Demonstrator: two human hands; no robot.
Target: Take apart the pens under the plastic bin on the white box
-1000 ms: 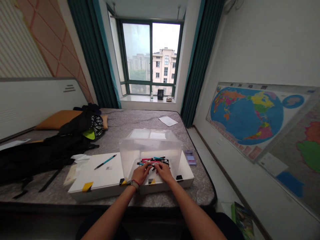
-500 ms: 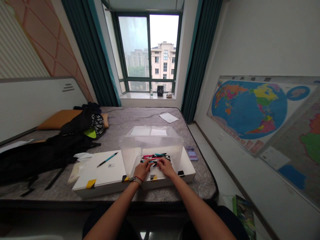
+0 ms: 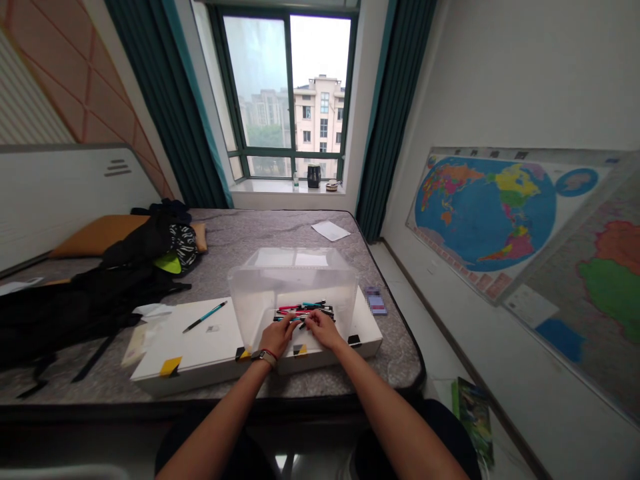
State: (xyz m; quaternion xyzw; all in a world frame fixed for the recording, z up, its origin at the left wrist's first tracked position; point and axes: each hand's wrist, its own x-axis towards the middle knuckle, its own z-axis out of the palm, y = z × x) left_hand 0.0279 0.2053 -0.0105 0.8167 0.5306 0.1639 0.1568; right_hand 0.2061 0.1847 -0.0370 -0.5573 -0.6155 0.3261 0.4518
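A clear plastic bin (image 3: 293,287) lies on its side with its mouth toward me. Inside its mouth is a pile of pens (image 3: 305,308), red, teal and black. My left hand (image 3: 278,335) is at the near side of the pile, its fingers closed on a pen. Close beside it, my right hand (image 3: 323,329) has its fingers pinched on a dark-tipped pen; the fingers partly hide what they hold. A single teal and black pen (image 3: 205,317) lies apart, to the left, on a flat white box (image 3: 170,340).
The white boxes rest on a grey mattress (image 3: 250,230). A black backpack (image 3: 125,280) and clothing lie at the left. Toward the window is a white paper sheet (image 3: 331,231). A blurred phone-like item (image 3: 376,301) sits right of the bin, near the mattress edge.
The whole view has shifted slightly, so the scene sits a little further left. Both hands stay at the pens with only small finger movement.
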